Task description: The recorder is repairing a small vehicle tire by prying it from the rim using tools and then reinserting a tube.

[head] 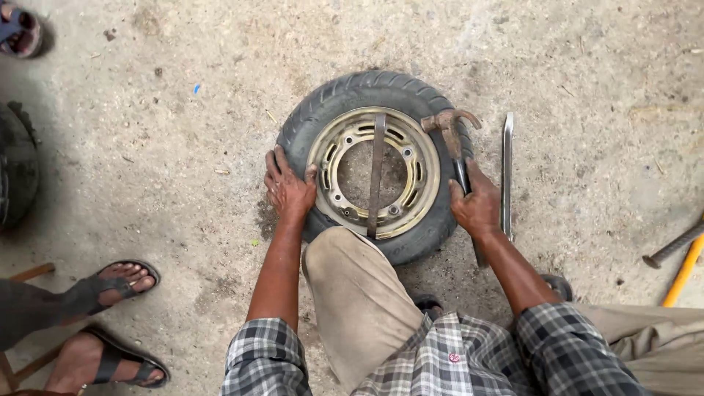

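A small black tyre point(323, 110) on a yellowish metal rim point(422, 158) lies flat on the concrete floor. A flat metal lever point(377, 172) rests across the rim's middle. My left hand point(287, 189) presses on the tyre's left sidewall, fingers spread. In my right hand point(478, 207) is the handle of a rusty claw hammer point(449, 126), whose head sits over the tyre's upper right edge. My knee point(345, 257) in beige trousers rests on the tyre's near edge.
A second long metal tyre lever point(507, 172) lies on the floor right of the tyre. Another person's sandalled feet point(110, 282) are at lower left. A dark tyre point(16, 169) is at the left edge. A yellow-handled tool point(682, 271) lies at far right.
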